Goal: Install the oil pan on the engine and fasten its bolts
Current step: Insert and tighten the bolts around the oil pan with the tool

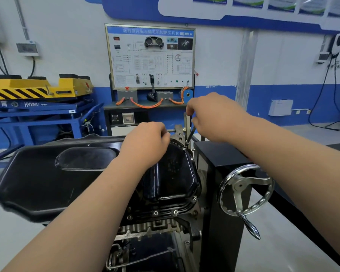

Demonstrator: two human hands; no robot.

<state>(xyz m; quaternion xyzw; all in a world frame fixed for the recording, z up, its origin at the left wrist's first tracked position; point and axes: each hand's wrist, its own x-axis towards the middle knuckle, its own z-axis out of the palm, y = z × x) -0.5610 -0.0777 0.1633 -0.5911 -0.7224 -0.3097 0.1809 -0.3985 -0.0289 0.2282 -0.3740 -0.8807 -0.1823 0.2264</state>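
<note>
Fingers [191, 110] of the right hand [214, 116] pinch a thin driver [190, 136], its tip at the oil pan's [171, 173] far right corner. The left hand [145, 142] rests on the pan's far edge, fingers curled; whether they grip anything cannot be told. The pan sits atop the engine [155, 228].

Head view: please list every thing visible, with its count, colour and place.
oil pan: one, black, on the engine, centre
engine: one, grey, under the pan
bolts: three visible, silver, pan's near flange
tool: one, dark, pan's far right corner
moulded panel: one, black, left of pan
handwheel: one, silver, right of engine
training board: one, white, back wall
lift table: one, yellow, left
left hand: one, pan's far edge
right hand: one, fingers hold the tool
</note>
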